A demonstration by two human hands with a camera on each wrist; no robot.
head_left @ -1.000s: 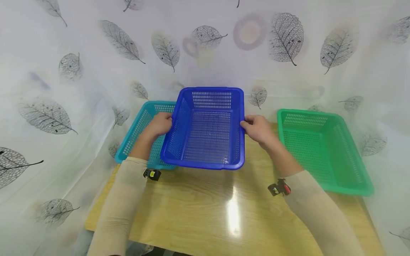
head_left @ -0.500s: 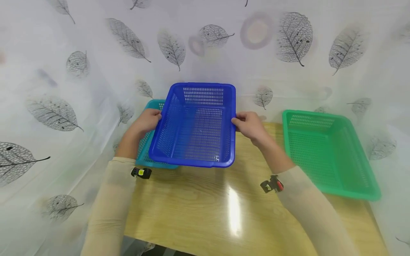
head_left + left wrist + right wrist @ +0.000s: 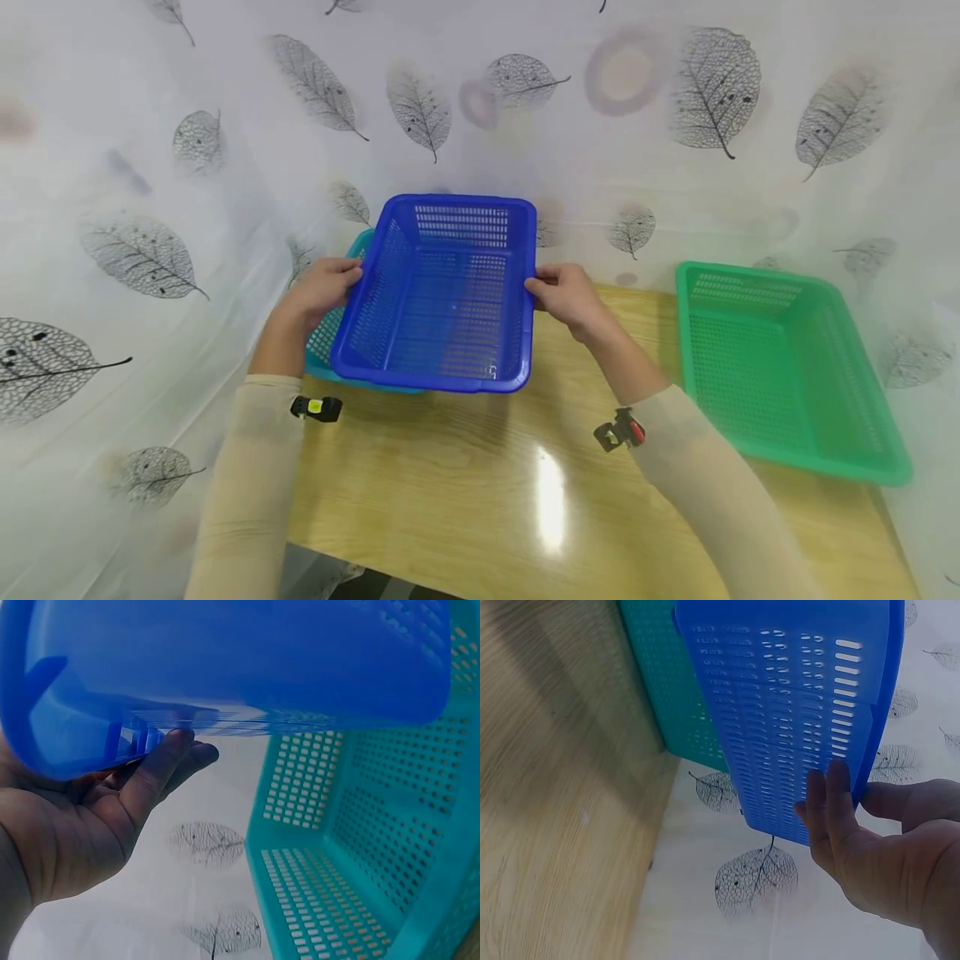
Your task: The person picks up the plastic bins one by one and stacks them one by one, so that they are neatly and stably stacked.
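A blue plastic basket point(image 3: 450, 325) with slotted walls is held up between both hands, its inside facing the head camera. My left hand point(image 3: 318, 292) grips its left rim, and in the left wrist view the fingers point(image 3: 161, 769) reach under the basket's side. On the opposite rim my right hand point(image 3: 567, 300) pinches, with fingertips against the slotted outer wall in the right wrist view. Behind and below stands a teal basket point(image 3: 324, 337), mostly hidden by the blue one. The left wrist view shows the teal basket's perforated walls point(image 3: 300, 780) close beside the blue basket.
A green basket point(image 3: 742, 375) stands on the right of the wooden table point(image 3: 465, 483). A pale curtain point(image 3: 480, 150) printed with leaves hangs behind and on both sides. The table's front edge point(image 3: 360, 567) shows at the bottom.
Both hands have carried the blue basket leftward, so that it covers more of the teal basket. The head view has also shifted a little, and the green basket sits farther right in it.
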